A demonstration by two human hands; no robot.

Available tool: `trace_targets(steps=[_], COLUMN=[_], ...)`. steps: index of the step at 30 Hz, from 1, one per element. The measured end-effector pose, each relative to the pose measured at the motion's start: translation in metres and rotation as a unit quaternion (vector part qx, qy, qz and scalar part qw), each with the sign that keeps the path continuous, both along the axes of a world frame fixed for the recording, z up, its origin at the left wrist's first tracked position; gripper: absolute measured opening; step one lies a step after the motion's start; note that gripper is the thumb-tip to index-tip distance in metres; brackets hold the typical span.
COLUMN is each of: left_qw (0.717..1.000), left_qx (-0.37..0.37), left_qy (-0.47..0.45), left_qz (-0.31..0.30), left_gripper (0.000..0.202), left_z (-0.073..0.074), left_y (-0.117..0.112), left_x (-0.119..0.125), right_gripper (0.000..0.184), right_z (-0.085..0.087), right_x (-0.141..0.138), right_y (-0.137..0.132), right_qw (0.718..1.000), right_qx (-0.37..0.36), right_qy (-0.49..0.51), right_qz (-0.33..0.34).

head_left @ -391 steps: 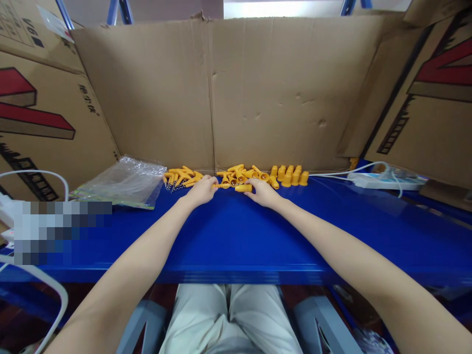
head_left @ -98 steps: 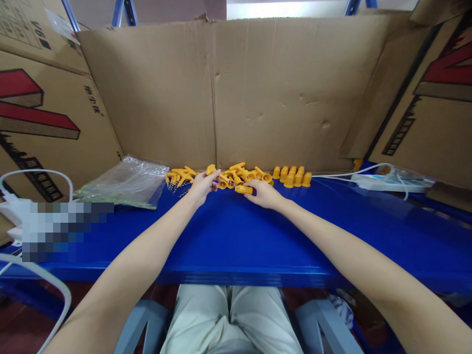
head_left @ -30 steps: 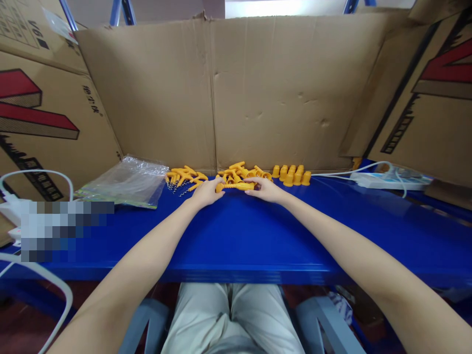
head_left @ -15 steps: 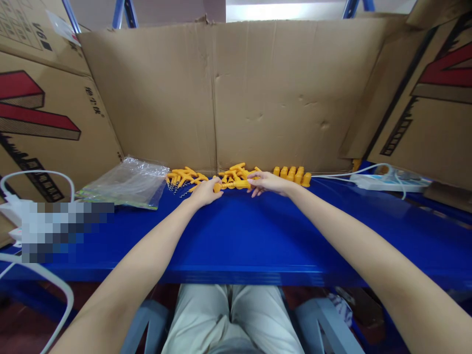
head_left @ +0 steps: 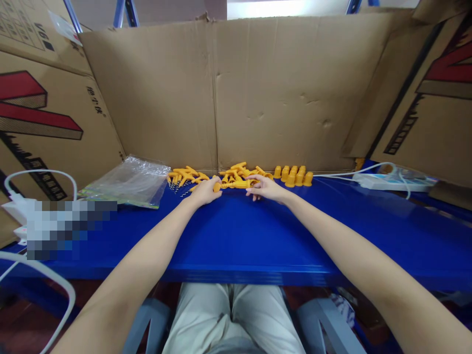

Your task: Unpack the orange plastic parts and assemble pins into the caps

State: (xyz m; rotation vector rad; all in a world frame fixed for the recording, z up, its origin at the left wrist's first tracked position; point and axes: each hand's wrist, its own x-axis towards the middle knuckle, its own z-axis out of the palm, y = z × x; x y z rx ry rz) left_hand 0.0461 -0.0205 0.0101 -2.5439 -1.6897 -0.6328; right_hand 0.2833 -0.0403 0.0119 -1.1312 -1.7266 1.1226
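Note:
Both my hands reach to the far edge of a blue table (head_left: pixel 236 231). My left hand (head_left: pixel 205 191) is closed on one end of a yellow plastic piece (head_left: pixel 236 184). My right hand (head_left: pixel 266 187) pinches the other end of the same piece. Just behind them lies a heap of yellow T-shaped parts (head_left: pixel 241 173). A second heap of yellow T-shaped parts with small springs (head_left: pixel 183 176) lies to the left. A cluster of yellow caps (head_left: pixel 295 175) stands upright to the right.
Cardboard walls (head_left: pixel 280 88) close in the table at the back and sides. A clear plastic bag (head_left: pixel 127 181) lies at the left. A white power strip (head_left: pixel 391 182) with cables sits at the right. White cables (head_left: pixel 40 172) run along the left edge.
Over the last second both hands have stayed on the yellow piece; the right hand has lifted slightly and regripped its end. Earlier the left hand brought a yellow part over from the heap.

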Motion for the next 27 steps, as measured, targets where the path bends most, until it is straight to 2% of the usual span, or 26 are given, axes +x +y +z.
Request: trace_targets(steps=[2,7,14,18,23,27], left_qw=[1.000,1.000,1.000,0.999,1.000,1.000], left_qx=[0.001,0.006,0.004,-0.003,-0.005,-0.012], left_qy=[0.004,0.010,-0.005,-0.023,-0.010,-0.009], left_qz=[-0.002,-0.016,-0.027,-0.030,-0.024,-0.025], left_gripper=[0.036,0.032,0.028,0.028,0.029,0.029], left_z=[0.001,0.002,0.003,0.003,0.004,0.004], left_y=[-0.001,-0.004,-0.003,-0.001,-0.002,-0.004], left_x=[0.000,0.002,0.001,-0.001,0.001,0.002], right_gripper=[0.041,0.020,0.022,0.014,0.035,0.039], right_z=[-0.001,-0.001,0.002,-0.001,-0.008,-0.008], right_x=[0.001,0.004,0.001,-0.004,-0.003,0.002], right_y=[-0.001,-0.001,-0.002,0.000,0.006,0.009], right_qw=[1.000,1.000,1.000,1.000,0.997,0.996], right_qx=[0.008,-0.003,-0.013,0.012,0.066,0.087], right_qy=[0.006,0.005,-0.015,-0.009,-0.025,-0.018], right_qz=[-0.001,0.015,0.005,-0.016,-0.015,0.009])
